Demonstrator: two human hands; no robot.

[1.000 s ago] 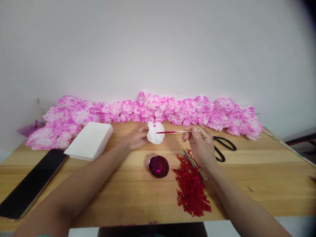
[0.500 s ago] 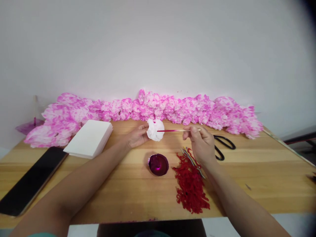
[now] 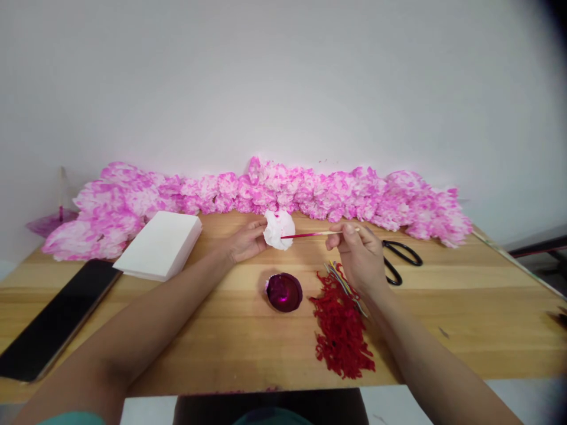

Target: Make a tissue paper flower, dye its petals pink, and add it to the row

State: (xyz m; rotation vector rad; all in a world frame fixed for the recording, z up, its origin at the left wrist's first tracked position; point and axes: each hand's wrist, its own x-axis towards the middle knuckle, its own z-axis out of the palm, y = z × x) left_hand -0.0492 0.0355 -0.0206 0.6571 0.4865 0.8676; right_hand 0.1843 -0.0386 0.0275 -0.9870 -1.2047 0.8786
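Our left hand [image 3: 246, 243] holds a white papery flower [image 3: 277, 227], our right [image 3: 362, 257] a slim red-stained stick [image 3: 308, 235] now reaching its lower petals [image 3: 280, 244].

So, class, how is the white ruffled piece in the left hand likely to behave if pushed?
The white ruffled piece is probably floppy, given its thin, wavy edge. It seems light, as the left hand supports it from one side.

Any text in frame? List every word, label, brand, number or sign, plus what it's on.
None readable.
Black smartphone: dark screen, no lettering visible.
White paper stack: no print visible on top.
Dye-stained stick: no marking legible at this size.
White crinkled paper: magenta spots, not characters.
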